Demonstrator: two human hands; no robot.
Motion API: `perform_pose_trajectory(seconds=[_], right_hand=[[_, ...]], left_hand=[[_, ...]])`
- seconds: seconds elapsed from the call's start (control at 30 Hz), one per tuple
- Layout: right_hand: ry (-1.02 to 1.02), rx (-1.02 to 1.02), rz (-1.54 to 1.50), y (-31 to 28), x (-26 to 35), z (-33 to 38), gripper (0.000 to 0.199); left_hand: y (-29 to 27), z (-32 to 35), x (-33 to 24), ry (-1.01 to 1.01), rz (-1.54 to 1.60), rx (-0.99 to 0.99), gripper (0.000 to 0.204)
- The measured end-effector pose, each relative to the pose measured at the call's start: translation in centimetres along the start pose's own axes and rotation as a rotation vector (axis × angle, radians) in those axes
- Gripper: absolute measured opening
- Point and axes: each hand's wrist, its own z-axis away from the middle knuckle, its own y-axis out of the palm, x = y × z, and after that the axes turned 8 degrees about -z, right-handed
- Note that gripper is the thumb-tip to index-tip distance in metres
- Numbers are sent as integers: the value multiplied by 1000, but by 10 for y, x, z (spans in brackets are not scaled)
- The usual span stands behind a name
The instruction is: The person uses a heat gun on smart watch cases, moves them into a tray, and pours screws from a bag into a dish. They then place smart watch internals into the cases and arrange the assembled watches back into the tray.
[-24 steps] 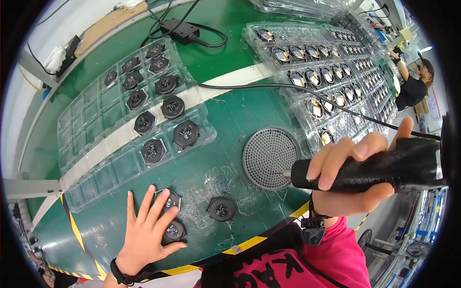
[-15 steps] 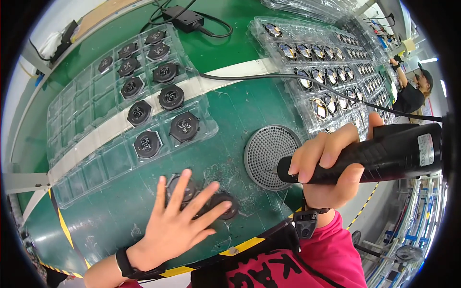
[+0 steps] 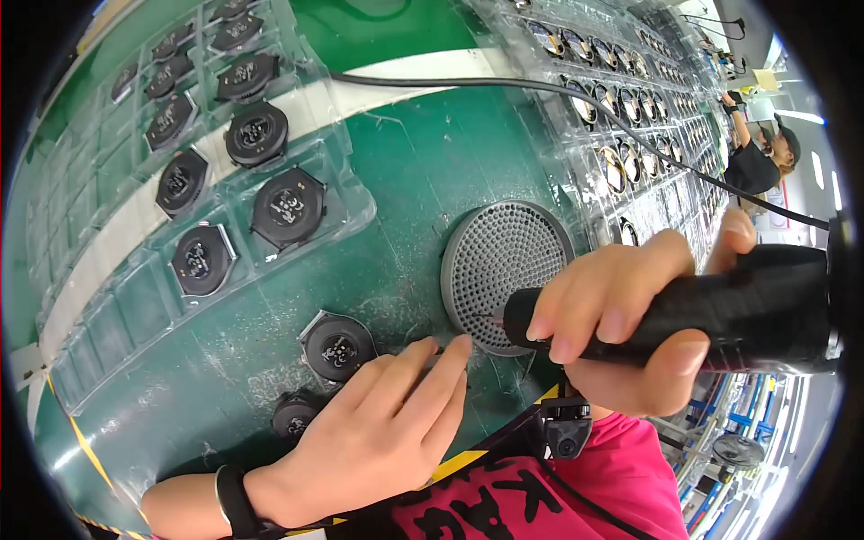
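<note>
- Shifted left hand [image 3: 369,441] right toward grey dish [image 3: 499,261], leaving two watch cases [image 3: 339,347] mostly uncovered; cannot tell if gripping.
- Grasping black screwdriver [image 3: 747,310] in right hand [image 3: 621,310].

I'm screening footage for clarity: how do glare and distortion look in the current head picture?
Head view: glare whitens the green tabletop at lower left, and white strip lights shine near the right rim; head view: the pale strip across the table shows as an arc; head view: the right end of the black electric screwdriver nearly blends into the dark border.
</note>
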Motion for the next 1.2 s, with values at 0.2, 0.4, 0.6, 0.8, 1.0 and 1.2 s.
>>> perform_pose_trajectory(seconds=[0.2,0.4,0.6,0.8,1.0,1.2], right_hand=[[-181,118,-70,-4,-12,-1,56],[-269,93,-66,2,-5,1,54],[-223,44,-157,12,-1,7,54],[61,29,-188,11,10,12,37],[1,18,-214,10,10,11,42],[-81,10,-231,8,7,8,48]], left_hand=[[11,4,1,-104,166,-97,38],[12,7,3,-71,140,-119,40],[13,7,1,-79,144,-121,41],[14,6,1,-85,136,-138,40],[16,5,0,-101,155,-156,38],[17,7,1,-94,195,-164,38]])
